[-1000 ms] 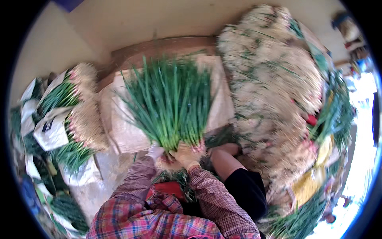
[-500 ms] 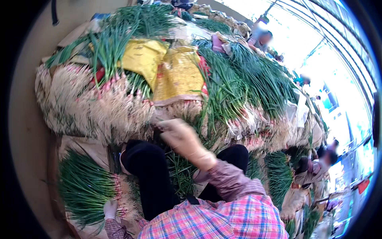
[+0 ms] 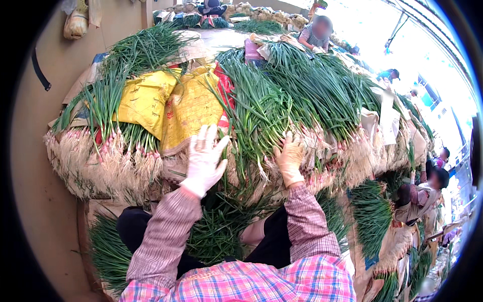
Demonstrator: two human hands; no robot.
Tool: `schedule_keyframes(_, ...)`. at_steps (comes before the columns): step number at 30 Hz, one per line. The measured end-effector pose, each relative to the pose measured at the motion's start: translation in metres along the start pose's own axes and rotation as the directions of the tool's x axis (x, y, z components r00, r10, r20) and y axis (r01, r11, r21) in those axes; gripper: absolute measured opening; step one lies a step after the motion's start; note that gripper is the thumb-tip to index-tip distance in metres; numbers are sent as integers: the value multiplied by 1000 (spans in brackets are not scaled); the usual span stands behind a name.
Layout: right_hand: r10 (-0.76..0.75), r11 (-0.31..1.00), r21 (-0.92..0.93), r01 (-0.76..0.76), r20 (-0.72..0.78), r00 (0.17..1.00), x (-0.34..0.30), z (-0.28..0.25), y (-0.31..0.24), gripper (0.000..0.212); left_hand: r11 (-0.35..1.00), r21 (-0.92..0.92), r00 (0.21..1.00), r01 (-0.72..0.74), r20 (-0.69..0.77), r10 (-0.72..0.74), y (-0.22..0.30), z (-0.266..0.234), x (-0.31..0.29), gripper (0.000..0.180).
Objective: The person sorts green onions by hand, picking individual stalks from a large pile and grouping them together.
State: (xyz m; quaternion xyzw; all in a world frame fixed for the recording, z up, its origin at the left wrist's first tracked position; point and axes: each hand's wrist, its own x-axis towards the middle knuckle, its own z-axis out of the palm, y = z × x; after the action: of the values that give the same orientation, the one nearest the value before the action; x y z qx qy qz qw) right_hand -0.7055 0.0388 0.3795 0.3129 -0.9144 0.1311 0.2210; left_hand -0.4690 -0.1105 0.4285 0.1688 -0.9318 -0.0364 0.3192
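We take the yellow sack as the reference point. The heap of green onions lies directly to its right, leaves pointing away from us and roots toward us. We position the gloved left hand at the sack's lower right edge; its fingers stand wide apart and hold nothing. We position the gloved right hand farther to the right of the sack, over the root ends of the heap. Its fingers curve, but because the tips merge with pale roots, we cannot tell whether they hold a stem.

Progress: we judge the work to be between handfuls. A laid-out spread of onions is in place below and left of the sack; the heap to its right appears left to do.

Change: half a second earlier, our left hand touches that spread, and our right hand is a blur below the sack. Now both hands are at the heap's front.
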Motion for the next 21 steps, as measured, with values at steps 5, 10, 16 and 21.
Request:
schedule_keyframes(5, -171, 834, 534, 140, 8, 985, -13, -40, -19, 37, 874, 430, 884, -225, 467, -2, 23, 133, -73, 43)
schedule_keyframes(10, -275, 895, 328, 303, -132, 953, -12, -23, -49, 21, 981, -173, -115, 88, 977, 182, 48, 161, -222, 38)
schedule_keyframes(16, -207, 978, -18, 207, -163, 965, 26, -21, -5, 17, 865, -467, 380, 185, 846, 375, 62, 101, -133, 47)
schedule_keyframes(21, -61, 848, 523, 83, -59, 996, 13, -38, -29, 16, 306, -810, 834, 500, 546, 83, 49, 63, -95, 34)
